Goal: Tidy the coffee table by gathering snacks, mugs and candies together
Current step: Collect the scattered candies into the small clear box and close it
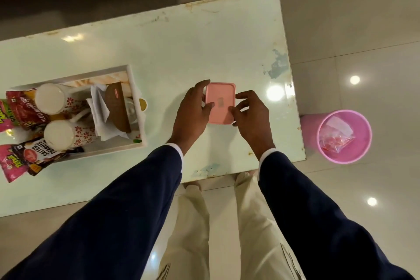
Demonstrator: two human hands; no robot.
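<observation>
I have the pink box [220,102] mid-frame on the worktop [204,48], left hand [193,109] and right hand [252,116] pinching its sides, likely seating the lid. Next it should join the mugs [51,100] in the tray [136,88], left.

Bare surface [204,48] lies open beyond and right of the pink box [221,102] — only the crowded tray [134,88] blocks the left.
</observation>
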